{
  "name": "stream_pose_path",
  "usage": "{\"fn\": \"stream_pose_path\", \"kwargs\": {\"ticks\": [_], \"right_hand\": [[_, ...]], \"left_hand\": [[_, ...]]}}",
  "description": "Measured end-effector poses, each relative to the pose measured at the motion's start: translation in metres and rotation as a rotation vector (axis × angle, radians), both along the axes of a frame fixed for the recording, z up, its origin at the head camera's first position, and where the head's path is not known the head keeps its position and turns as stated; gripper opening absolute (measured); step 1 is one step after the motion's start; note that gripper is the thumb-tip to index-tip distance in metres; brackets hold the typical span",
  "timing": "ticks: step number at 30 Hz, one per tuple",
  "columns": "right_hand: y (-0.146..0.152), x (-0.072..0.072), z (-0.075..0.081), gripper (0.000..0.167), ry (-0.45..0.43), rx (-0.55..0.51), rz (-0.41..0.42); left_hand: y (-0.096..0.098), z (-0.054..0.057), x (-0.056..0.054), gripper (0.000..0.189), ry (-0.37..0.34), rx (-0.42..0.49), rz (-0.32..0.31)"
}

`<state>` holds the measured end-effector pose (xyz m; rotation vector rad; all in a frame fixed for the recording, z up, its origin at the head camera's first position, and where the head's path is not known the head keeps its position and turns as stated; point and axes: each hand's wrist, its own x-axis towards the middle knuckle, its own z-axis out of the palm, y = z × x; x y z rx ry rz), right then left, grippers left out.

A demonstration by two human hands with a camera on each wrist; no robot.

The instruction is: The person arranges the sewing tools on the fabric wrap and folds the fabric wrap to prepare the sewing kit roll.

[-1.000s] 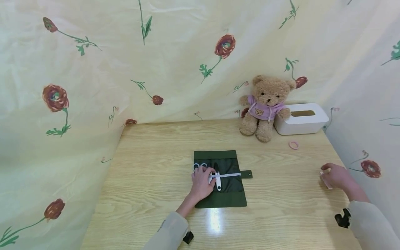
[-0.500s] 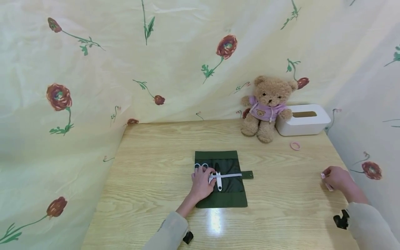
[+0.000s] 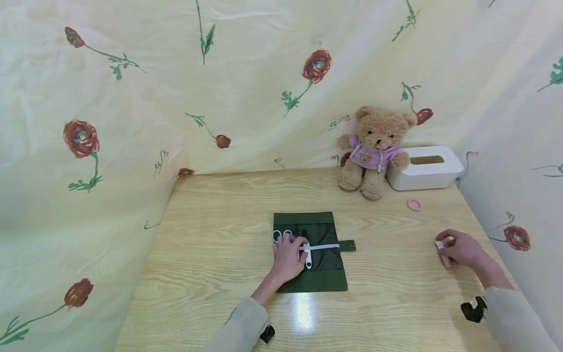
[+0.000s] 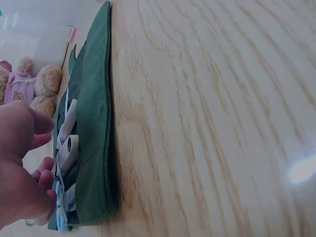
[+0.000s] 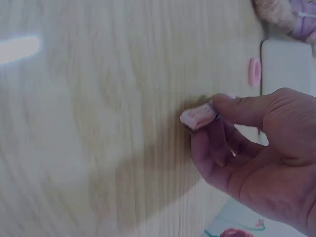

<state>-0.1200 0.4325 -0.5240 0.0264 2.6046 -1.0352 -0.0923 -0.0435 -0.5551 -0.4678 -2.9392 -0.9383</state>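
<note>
A dark green roll-up tool pouch (image 3: 314, 282) lies unrolled on the table. Its white elastic band crosses scissors (image 3: 277, 235) with ring handles and a tool with a white handle (image 3: 309, 261) and black end. Over the pouch rests my left hand (image 3: 288, 256), fingers bent. In the left wrist view its thumb and fingers stand apart beside the white handles (image 4: 69, 150), and some of the tools are hidden behind it. At the right, my right hand (image 3: 462, 250) pinches a small pale pink block (image 5: 198, 116) between thumb and fingers, close above the table.
A teddy bear (image 3: 374, 151) in a purple hoodie sits at the back right, touching a white tissue box (image 3: 422, 182). A pink ring (image 3: 414, 204) lies before the box. The pouch's strap (image 3: 347, 245) points right. Flowered cloth (image 3: 246, 88) hangs behind the table.
My right hand has moved left with the pink block. My left hand has shifted slightly right over the pouch, towards the tool with the white handle.
</note>
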Motion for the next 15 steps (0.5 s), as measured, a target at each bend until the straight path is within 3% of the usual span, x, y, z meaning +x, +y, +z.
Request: {"fn": "stream_pose_path", "kwargs": {"ticks": [7, 15], "right_hand": [[-0.041, -0.007, 0.014, 0.040, -0.010, -0.215, 0.003], [-0.077, -0.022, 0.012, 0.044, -0.010, -0.366, 0.007]], "left_hand": [[0.004, -0.004, -0.003, 0.028, 0.012, -0.026, -0.018], [0.009, -0.002, -0.003, 0.027, 0.011, -0.081, -0.021]]}}
